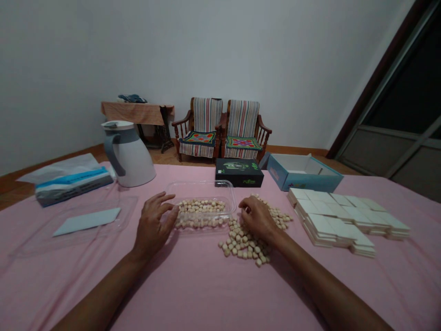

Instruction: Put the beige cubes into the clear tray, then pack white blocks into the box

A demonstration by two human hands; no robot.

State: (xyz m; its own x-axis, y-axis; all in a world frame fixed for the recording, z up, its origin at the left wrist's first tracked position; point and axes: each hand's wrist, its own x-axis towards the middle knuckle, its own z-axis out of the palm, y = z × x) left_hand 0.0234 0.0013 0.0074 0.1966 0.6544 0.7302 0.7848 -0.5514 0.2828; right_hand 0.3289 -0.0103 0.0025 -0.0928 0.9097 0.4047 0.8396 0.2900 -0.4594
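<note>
A clear plastic box (231,202) with its lid raised at the back holds many small pale wooden beads (201,207). My left hand (156,223) is at the box's left end, fingers apart and thumb at its rim, holding nothing that I can see. To the right of the box, a loose heap of the same beads (243,241) is spread on the cloth. Over this heap is my right hand (257,218), its fingers curled in toward the thumb near the box's right side. Whatever may be between those fingertips is hidden.
Stacked pale square tiles (330,216) lie at the right. Behind stand a black box (239,174) and an open blue box (305,177). On the left are a white jug (134,161), a tissue pack (74,184) and a clear tray (37,239) with a white card (87,221).
</note>
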